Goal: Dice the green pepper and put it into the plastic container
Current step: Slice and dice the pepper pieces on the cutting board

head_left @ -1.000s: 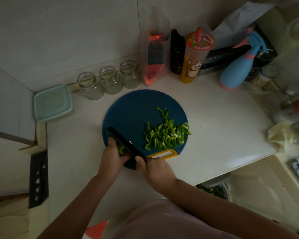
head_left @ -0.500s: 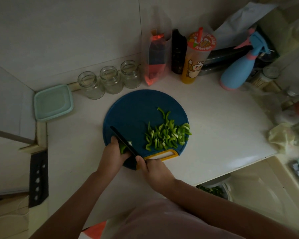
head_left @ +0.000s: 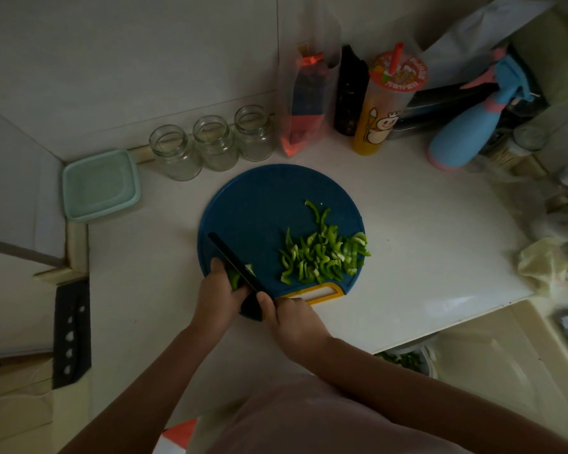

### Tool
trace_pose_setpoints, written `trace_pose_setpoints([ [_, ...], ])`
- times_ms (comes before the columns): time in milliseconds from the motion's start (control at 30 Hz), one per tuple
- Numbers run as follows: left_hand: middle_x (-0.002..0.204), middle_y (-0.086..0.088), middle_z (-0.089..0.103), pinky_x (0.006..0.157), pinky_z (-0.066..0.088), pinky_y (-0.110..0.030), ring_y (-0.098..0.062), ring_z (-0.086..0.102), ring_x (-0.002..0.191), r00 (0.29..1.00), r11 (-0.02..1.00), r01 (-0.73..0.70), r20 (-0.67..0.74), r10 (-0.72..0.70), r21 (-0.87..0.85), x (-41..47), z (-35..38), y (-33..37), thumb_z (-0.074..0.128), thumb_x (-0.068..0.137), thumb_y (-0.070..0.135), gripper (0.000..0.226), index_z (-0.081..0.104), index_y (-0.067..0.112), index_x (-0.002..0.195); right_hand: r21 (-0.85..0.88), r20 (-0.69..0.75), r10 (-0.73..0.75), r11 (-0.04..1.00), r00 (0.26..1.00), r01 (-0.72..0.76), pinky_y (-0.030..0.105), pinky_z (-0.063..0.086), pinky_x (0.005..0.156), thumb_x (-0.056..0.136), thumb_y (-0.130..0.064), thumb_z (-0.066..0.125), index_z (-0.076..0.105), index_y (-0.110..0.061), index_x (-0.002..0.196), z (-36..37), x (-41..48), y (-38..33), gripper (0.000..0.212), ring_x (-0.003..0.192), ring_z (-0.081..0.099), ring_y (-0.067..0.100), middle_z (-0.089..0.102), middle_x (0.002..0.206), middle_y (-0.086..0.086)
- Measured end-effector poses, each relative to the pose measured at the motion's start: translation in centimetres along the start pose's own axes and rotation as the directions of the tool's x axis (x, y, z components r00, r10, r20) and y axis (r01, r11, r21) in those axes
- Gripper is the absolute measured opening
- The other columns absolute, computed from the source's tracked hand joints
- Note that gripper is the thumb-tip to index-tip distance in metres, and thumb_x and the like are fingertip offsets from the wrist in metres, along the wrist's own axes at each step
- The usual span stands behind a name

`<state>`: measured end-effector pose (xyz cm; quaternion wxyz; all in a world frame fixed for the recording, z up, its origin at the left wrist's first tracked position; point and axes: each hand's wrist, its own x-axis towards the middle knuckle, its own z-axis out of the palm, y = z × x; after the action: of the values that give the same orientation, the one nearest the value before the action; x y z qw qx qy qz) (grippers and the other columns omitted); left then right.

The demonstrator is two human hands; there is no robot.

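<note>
A round blue cutting board (head_left: pixel 259 204) with a yellow handle lies on the white counter. A pile of cut green pepper strips (head_left: pixel 322 253) sits on its right half. My left hand (head_left: pixel 218 294) holds a small remaining piece of green pepper (head_left: pixel 234 279) at the board's near left edge. My right hand (head_left: pixel 291 319) grips the handle of a black knife (head_left: pixel 235 265), whose blade lies against that piece. The pale green plastic container (head_left: pixel 100 185), lid on, stands at the counter's far left corner.
Three open glass jars (head_left: pixel 212 145) line the wall behind the board. A red bag (head_left: pixel 305 103), dark bottle (head_left: pixel 350 93), orange drink cup (head_left: pixel 386 103) and blue spray bottle (head_left: pixel 466 132) crowd the back right. A bowl of greens (head_left: pixel 404 358) sits below the counter edge.
The knife blade has shifted slightly along the small pepper piece held by my left hand. The pile and the board stay put.
</note>
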<state>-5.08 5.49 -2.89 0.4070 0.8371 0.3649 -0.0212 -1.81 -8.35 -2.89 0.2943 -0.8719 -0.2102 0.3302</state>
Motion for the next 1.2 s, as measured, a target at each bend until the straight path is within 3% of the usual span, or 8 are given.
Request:
trace_pose_setpoints([
  [233, 0.094, -0.013, 0.065, 0.047, 0.035, -0.011, -0.030, 0.063, 0.085, 1.000, 1.000, -0.018, -0.018, 0.018, -0.007, -0.2, -0.1, 0.5, 0.069, 0.083, 0.019, 0.047, 0.042, -0.002, 0.115, -0.135, 0.013, 0.048, 0.990, 0.999, -0.046, 0.032, 0.039, 0.064, 0.099, -0.054, 0.025, 0.061, -0.005, 0.086, -0.5, -0.2, -1.0, 0.062, 0.088, 0.063, 0.034, 0.066, 0.092, 0.017],
  [467, 0.083, -0.003, 0.053, 0.057, 0.035, -0.022, -0.021, 0.055, 0.074, 1.000, 0.998, -0.026, 0.009, 0.025, 0.064, 0.1, 0.1, 0.6, 0.069, 0.079, 0.011, 0.037, 0.040, 0.004, 0.102, -0.193, 0.052, 0.075, 0.979, 0.996, -0.063, 0.032, 0.039, 0.063, 0.098, -0.055, 0.020, 0.061, -0.006, 0.096, -0.2, 0.6, -0.9, 0.063, 0.089, 0.063, 0.034, 0.065, 0.095, 0.017],
  [567, 0.082, -0.001, 0.051, 0.054, 0.034, -0.020, -0.018, 0.050, 0.070, 0.999, 0.997, -0.037, 0.014, 0.036, 0.071, 0.1, 0.1, 0.6, 0.068, 0.079, 0.011, 0.039, 0.034, 0.010, 0.098, -0.233, 0.101, 0.044, 0.972, 0.994, -0.019, 0.035, 0.038, 0.062, 0.094, -0.057, 0.002, 0.059, -0.008, 0.101, -0.5, 0.9, -0.9, 0.075, 0.075, 0.054, 0.027, 0.058, 0.081, 0.012],
  [700, 0.070, 0.007, 0.046, 0.043, 0.033, -0.015, -0.014, 0.050, 0.063, 0.995, 0.993, -0.087, 0.059, 0.082, 0.079, -0.1, 0.0, 0.3, 0.064, 0.082, 0.012, 0.035, 0.032, 0.011, 0.097, -0.127, 0.145, 0.062, 0.991, 0.987, -0.044, 0.040, 0.044, 0.072, 0.102, -0.040, 0.017, 0.053, 0.000, 0.092, -1.3, 1.7, -2.5, 0.054, 0.071, 0.046, 0.025, 0.036, 0.063, 0.002],
  [867, 0.075, 0.009, 0.053, 0.050, 0.039, -0.007, -0.003, 0.049, 0.063, 0.997, 0.998, -0.069, 0.019, 0.069, -0.001, -0.4, -0.2, 0.2, 0.072, 0.080, 0.022, 0.037, 0.043, 0.011, 0.100, 0.092, 0.112, 0.152, 0.982, 0.982, -0.163, 0.043, 0.043, 0.082, 0.104, -0.022, 0.025, 0.033, -0.004, 0.141, -2.0, 1.6, -2.4, 0.042, 0.088, 0.055, 0.031, 0.055, 0.100, 0.020],
  [933, 0.081, 0.003, 0.056, 0.050, 0.039, -0.009, -0.008, 0.051, 0.066, 0.999, 0.999, -0.047, -0.006, 0.047, -0.023, -0.7, 0.0, 0.2, 0.074, 0.077, 0.020, 0.041, 0.046, 0.008, 0.104, 0.187, 0.107, 0.139, 0.970, 0.984, -0.157, 0.036, 0.041, 0.074, 0.102, -0.040, 0.025, 0.055, -0.008, 0.107, -2.4, 1.6, -1.0, 0.044, 0.070, 0.052, 0.017, 0.055, 0.080, 0.009],
  [1000, 0.084, 0.002, 0.056, 0.051, 0.038, -0.011, -0.010, 0.053, 0.068, 0.999, 0.998, -0.046, 0.006, 0.047, -0.042, -1.0, 0.3, 0.0, 0.078, 0.073, 0.018, 0.048, 0.045, 0.008, 0.106, 0.205, 0.114, 0.119, 0.969, 0.986, -0.141, 0.032, 0.038, 0.063, 0.098, -0.055, 0.024, 0.048, -0.010, 0.075, -2.9, 1.1, -0.3, 0.056, 0.055, 0.041, 0.010, 0.046, 0.062, 0.001],
  [1200, 0.086, -0.005, 0.058, 0.058, 0.040, -0.022, -0.028, 0.062, 0.083, 0.998, 0.998, -0.054, -0.032, 0.053, -0.020, -1.3, 0.5, -0.9, 0.075, 0.075, 0.013, 0.042, 0.047, 0.002, 0.104, 0.127, 0.086, -0.073, 0.990, 0.994, 0.062, 0.034, 0.038, 0.065, 0.099, -0.046, 0.029, 0.044, -0.017, 0.064, -2.5, -1.1, 0.1, 0.048, 0.057, 0.044, 0.011, 0.045, 0.059, -0.003],
])
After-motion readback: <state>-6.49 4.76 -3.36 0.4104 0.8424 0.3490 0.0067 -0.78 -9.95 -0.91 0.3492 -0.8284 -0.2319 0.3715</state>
